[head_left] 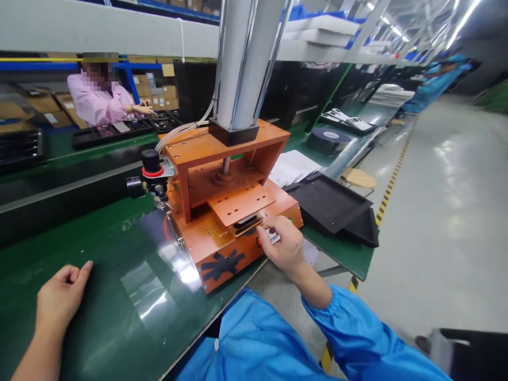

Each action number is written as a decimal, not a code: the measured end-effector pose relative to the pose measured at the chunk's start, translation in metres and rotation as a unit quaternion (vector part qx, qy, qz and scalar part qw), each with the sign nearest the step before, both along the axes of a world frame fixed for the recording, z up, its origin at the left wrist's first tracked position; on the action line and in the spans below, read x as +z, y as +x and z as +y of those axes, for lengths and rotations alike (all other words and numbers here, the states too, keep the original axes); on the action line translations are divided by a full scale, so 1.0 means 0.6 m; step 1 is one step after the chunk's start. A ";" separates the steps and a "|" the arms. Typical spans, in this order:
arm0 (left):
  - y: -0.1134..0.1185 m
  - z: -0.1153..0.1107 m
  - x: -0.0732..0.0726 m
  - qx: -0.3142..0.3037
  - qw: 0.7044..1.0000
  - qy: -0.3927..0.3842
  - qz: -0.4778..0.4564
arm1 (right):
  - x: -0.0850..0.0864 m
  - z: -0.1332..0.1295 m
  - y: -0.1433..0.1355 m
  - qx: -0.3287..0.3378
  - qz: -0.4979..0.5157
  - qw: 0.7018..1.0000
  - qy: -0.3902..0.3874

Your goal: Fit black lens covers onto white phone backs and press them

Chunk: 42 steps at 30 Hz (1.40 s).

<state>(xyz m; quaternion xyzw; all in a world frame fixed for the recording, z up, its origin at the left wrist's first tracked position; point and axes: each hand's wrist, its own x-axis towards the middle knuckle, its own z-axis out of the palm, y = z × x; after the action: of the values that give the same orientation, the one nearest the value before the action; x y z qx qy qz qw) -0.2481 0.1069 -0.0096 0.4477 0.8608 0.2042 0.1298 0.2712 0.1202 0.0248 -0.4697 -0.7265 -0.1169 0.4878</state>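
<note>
An orange bench press (pixel 238 201) with a tall grey cylinder (pixel 240 63) stands on the green bench. Beneath its pressing plate (pixel 242 203), a dark flat piece (pixel 246 223) lies in a small fixture, mostly covered. My right hand (pixel 283 244) is at the front of the press, fingers curled with the thumb close to the fixture's edge; what they grip, if anything, is hidden. Resting on the bench at the left, my left hand (pixel 61 296) is loosely closed, thumb stretched out, with nothing in it. A clear plastic sheet (pixel 146 293) lies between that hand and the press.
Black trays (pixel 333 203) and white sheets (pixel 297 166) lie right of the press. A pressure regulator (pixel 151 172) with hoses juts from its left side. Across the bench, a person in pink (pixel 99 98) works at black trays. A round stool (pixel 358 178) stands by the aisle.
</note>
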 end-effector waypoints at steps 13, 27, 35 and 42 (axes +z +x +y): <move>-0.018 0.006 -0.010 -0.006 1.000 0.004 0.011 | 0.033 0.055 0.008 0.069 0.343 0.890 -0.293; -0.002 0.011 0.014 -0.017 0.999 -0.005 0.034 | 0.100 0.100 -0.004 0.169 0.483 0.768 -0.385; 0.010 0.012 0.025 -0.026 0.999 -0.013 0.038 | 0.055 0.100 -0.002 -0.078 0.153 0.955 -0.241; 0.003 0.012 0.020 -0.028 0.999 -0.010 0.032 | 0.061 0.157 -0.029 -0.053 0.082 0.949 -0.300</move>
<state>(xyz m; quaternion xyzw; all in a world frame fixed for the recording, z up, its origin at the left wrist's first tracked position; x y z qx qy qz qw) -0.2466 0.1140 0.0024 0.4766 0.8537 0.1776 0.1121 0.2537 0.2142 0.0613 -0.6404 -0.6595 0.1197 0.3750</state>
